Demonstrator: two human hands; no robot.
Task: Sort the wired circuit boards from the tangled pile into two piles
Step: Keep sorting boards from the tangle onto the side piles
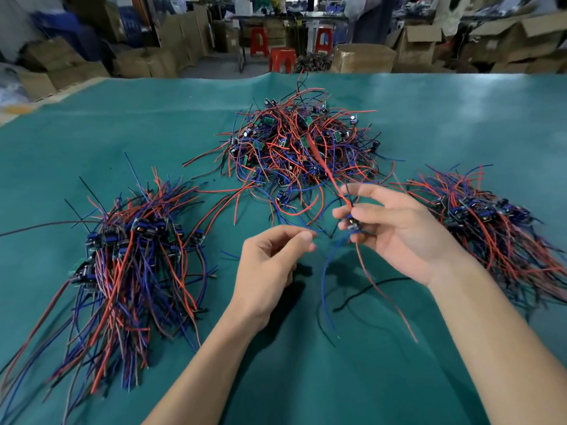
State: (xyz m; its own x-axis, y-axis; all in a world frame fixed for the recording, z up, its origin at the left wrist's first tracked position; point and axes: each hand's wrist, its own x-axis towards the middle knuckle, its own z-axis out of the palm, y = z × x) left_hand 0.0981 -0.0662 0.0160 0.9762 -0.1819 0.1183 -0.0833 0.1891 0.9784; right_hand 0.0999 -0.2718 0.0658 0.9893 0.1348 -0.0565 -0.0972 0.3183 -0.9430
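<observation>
A person's two bare hands hover over a teal cloth-covered table [429, 118]. At the far centre lies the tangled pile [302, 148], a mound of small circuit boards knotted together by red, blue and black wires that loop and stick out in every direction; green board faces and dark, blocky components show through the knot.

Just in front of that pile, the right hand [395, 231] pinches one wired circuit board [352, 223] between thumb and fingertips. The board is small, with a dark blue block on it. A red wire rises from it back toward the tangled pile, and red, blue and black wires hang below it onto the cloth.

Left of the held board, the left hand [273, 265] has its fingers curled, thumb tip meeting forefinger; whether a thin wire sits in that pinch cannot be told.

Nearer than the tangled pile, a sorted left pile [132, 256] and a sorted right pile [497, 228] lie on either side, boards bunched together and wires trailing toward the person.
</observation>
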